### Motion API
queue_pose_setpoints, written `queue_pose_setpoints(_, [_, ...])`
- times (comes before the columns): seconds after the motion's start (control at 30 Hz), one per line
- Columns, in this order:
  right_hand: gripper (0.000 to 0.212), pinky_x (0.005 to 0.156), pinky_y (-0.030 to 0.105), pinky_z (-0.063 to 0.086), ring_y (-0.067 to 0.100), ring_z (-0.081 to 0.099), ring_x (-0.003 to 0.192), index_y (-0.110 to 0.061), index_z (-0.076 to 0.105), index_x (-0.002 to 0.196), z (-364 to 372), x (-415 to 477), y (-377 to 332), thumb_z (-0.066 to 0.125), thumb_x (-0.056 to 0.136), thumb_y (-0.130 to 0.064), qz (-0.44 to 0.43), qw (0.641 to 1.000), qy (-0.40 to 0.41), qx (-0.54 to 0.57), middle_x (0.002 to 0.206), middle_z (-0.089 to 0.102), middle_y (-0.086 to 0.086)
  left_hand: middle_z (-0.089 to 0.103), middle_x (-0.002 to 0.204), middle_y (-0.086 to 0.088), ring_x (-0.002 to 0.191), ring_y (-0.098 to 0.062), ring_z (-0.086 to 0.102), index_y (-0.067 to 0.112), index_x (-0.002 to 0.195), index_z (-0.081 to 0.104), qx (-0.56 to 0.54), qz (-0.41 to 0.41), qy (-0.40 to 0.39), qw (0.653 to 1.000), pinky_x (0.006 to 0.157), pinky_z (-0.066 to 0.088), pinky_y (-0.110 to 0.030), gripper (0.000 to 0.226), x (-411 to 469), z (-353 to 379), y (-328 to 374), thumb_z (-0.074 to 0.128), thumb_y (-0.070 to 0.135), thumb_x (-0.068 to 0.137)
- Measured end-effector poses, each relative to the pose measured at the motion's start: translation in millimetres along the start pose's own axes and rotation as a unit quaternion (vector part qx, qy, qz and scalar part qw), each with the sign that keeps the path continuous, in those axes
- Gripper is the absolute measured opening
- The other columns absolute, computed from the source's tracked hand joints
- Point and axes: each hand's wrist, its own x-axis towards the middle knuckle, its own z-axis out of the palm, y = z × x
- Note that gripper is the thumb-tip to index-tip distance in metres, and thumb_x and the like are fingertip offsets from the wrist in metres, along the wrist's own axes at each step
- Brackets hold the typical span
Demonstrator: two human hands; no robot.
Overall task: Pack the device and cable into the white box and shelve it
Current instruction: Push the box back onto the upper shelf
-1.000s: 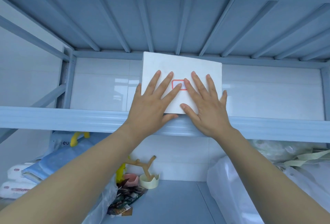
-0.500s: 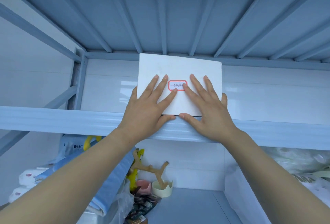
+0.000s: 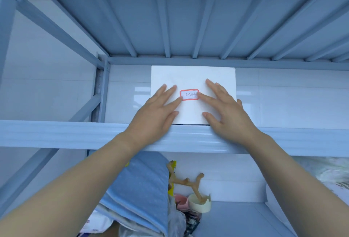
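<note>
The closed white rectangular cardboard box (image 3: 192,78) stands on the upper level of the pale blue metal shelf (image 3: 56,134), its bottom edge just behind the shelf's front rail. Its broad white face is turned toward me. A small white label with a red border (image 3: 189,94) sits near the centre of that face; it carries handwriting that I cannot read.

My left hand (image 3: 154,116) lies flat against the left half of the box face, fingers spread and extended, thumb pointing inward near the lower edge. The index fingertip touches the left end of the label. My right hand (image 3: 228,114) lies flat against the right half in a mirrored position, fingers likewise spread, with the index fingertip at the right end of the label. Neither hand is closed around anything; both press open-palmed on the box. Both wrists cross the front rail.

The box top reaches close to the ribbed underside of the next shelf level above.

On the lower level, left of centre, lies a folded blue padded fabric item (image 3: 139,191). Beside it stands a tan wooden branch-shaped piece (image 3: 187,184) rising from a small cream round cup (image 3: 199,205). A white plastic bag (image 3: 324,172) occupies the right end.
</note>
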Motion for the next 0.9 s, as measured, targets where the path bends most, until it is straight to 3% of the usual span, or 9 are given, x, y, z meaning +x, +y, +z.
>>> queue_pose_setpoints(0.13, [0.080,0.112,0.027,0.015,0.006,-0.005,0.143,-0.035,0.018,0.144,3,4,-2,0.067,0.082,-0.028,0.080,0.993,0.075,0.048,0.155,-0.015,-0.013,0.016,0.156,-0.005,0.144,-0.027,0.005,0.024,0.139,0.041,-0.021,-0.014,-0.009,1.000,0.112,0.028,-0.044,0.045,4,0,-8,0.046,0.025,0.094])
queue_pose_setpoints(0.2, [0.090,0.105,0.021,0.013,0.004,-0.009,0.142,-0.034,0.006,0.146,6,4,-2,0.068,0.080,-0.033,0.132,0.988,0.069,0.040,0.153,-0.023,-0.013,0.004,0.158,-0.002,0.144,-0.025,-0.005,0.029,0.141,0.035,-0.042,-0.047,-0.017,0.998,0.108,0.030,-0.053,0.052,6,2,-9,0.050,0.027,0.091])
queue_pose_setpoints(0.3, [0.093,0.108,0.027,0.015,0.010,-0.009,0.143,-0.030,0.002,0.146,9,4,-4,0.067,0.081,-0.038,0.192,0.979,0.056,0.023,0.154,-0.023,-0.006,-0.007,0.157,-0.002,0.142,-0.031,-0.014,0.031,0.141,0.032,-0.061,-0.085,-0.012,0.994,0.106,0.028,-0.060,0.058,8,5,-6,0.053,0.022,0.087])
queue_pose_setpoints(0.43, [0.086,0.109,0.030,0.021,0.016,0.003,0.144,-0.027,0.005,0.147,8,3,-10,0.062,0.083,-0.041,0.216,0.976,0.041,0.001,0.156,-0.017,0.000,-0.006,0.157,-0.008,0.139,-0.044,-0.009,0.029,0.142,0.029,-0.047,-0.110,-0.006,0.993,0.114,0.013,-0.048,0.059,10,8,2,0.051,0.020,0.088])
queue_pose_setpoints(0.63, [0.087,0.105,0.026,0.022,0.011,0.003,0.143,-0.029,0.008,0.147,7,3,-20,0.065,0.082,-0.040,0.228,0.972,0.051,0.007,0.157,-0.013,-0.002,0.005,0.157,0.002,0.140,-0.040,-0.004,0.036,0.135,0.039,-0.099,-0.158,0.037,0.982,0.100,0.038,-0.048,0.057,12,9,10,0.056,0.018,0.083])
queue_pose_setpoints(0.9, [0.087,0.107,0.025,0.023,0.013,0.008,0.143,-0.026,0.009,0.147,29,19,-60,0.066,0.082,-0.038,0.191,0.981,0.036,0.022,0.157,-0.013,-0.001,0.015,0.156,0.003,0.139,-0.037,0.006,0.034,0.126,0.052,-0.112,-0.225,0.088,0.964,0.108,0.028,-0.050,0.049,3,-6,-29,0.063,0.030,0.078])
